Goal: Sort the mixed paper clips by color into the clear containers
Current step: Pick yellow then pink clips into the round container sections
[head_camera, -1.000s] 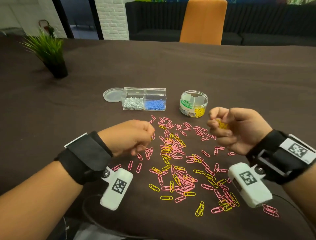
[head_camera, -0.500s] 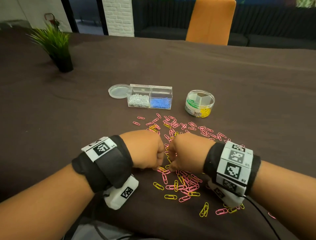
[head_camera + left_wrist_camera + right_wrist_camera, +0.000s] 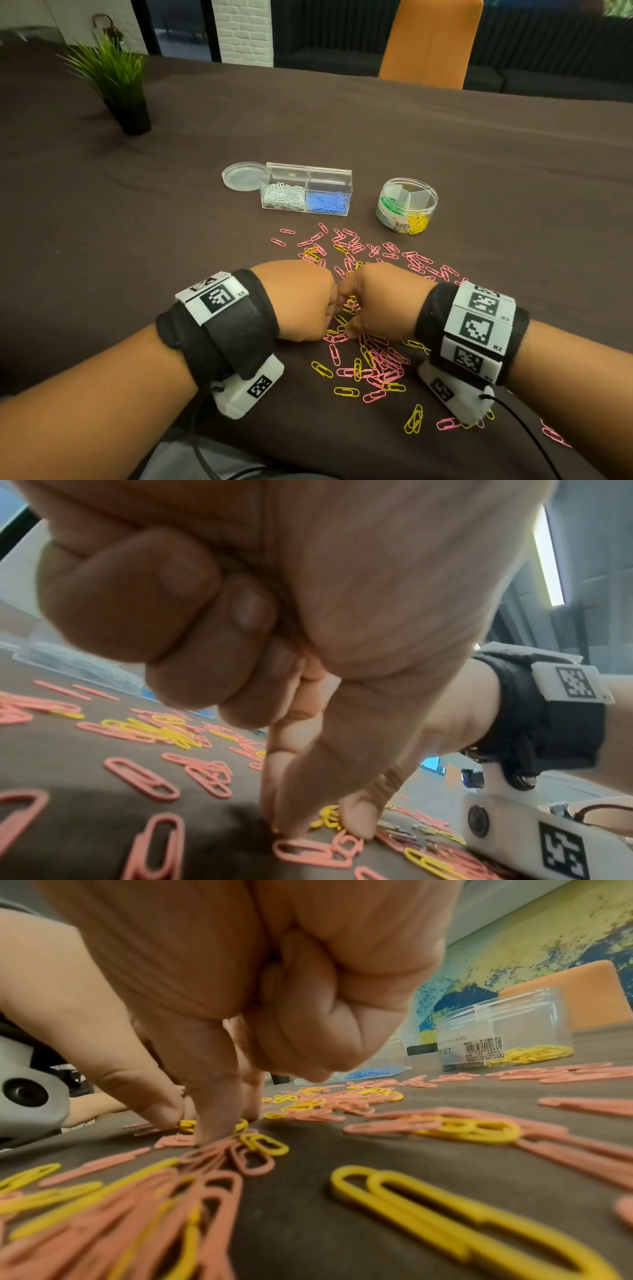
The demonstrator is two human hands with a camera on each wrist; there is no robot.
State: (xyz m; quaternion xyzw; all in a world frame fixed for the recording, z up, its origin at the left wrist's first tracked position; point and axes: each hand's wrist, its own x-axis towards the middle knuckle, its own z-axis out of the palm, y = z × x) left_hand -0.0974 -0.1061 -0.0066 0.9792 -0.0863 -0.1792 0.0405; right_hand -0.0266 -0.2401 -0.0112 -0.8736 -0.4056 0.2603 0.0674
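Pink and yellow paper clips [image 3: 373, 363] lie scattered on the brown table [image 3: 137, 240] before me. My left hand [image 3: 301, 301] and right hand [image 3: 380, 301] meet knuckle to knuckle, each pinching a yellow clip [image 3: 329, 819]. 2 clear containers [image 3: 308, 192] stand beyond.

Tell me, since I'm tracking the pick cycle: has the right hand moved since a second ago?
Yes. The right hand came down from near the round container toward the person, onto the clip pile beside the left hand.

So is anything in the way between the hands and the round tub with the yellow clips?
Nothing tall. Only loose pink and yellow clips lie flat on the cloth between the hands and the round tub, whose top is open.
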